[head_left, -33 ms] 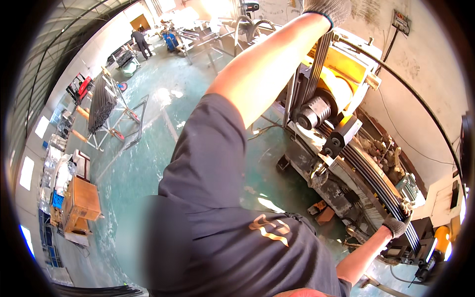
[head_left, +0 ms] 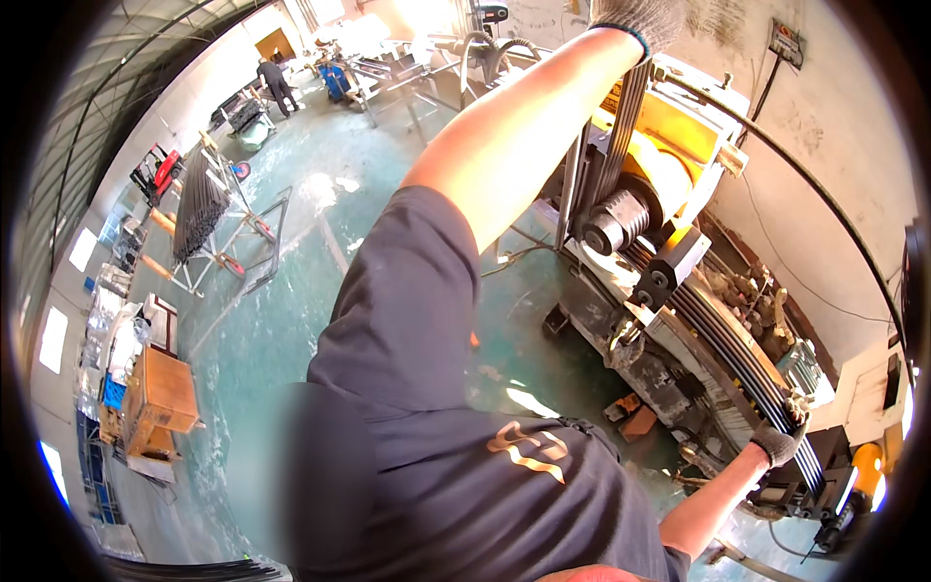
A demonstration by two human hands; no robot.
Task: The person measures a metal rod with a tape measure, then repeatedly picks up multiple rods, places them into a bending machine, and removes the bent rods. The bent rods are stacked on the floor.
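Reaches over a workshop floor [head_left: 252, 339] with both arms, extending the left hand [head_left: 635, 17] in a pale knit glove, sliced off by the upper edge. Cannot tell the state of that left grip, apart or together, nor any contact with the upright black strips [head_left: 623, 126] just below the wrist. Closes the right hand [head_left: 779, 438], also gloved, over long black bars [head_left: 735, 349] at lower right, clamped on the bundle, with the underside of the grip hidden and the exact bar count hard to make out. Directly under that palm: the bars, emerging on both sides of the grip and slanting up past a black block [head_left: 679, 254]. Beyond, partly masked by the strips, a yellow machine [head_left: 693, 112] with a ridged black roller [head_left: 618, 221]. Smeared by blur at lower left, a dark shape [head_left: 335, 475], kind unclear. Far off at upper left, 1 co-worker [head_left: 278, 85] in dark clothes, too small for detail; nearer, bundled black rods [head_left: 201, 204] and a wooden cabinet [head_left: 163, 388].
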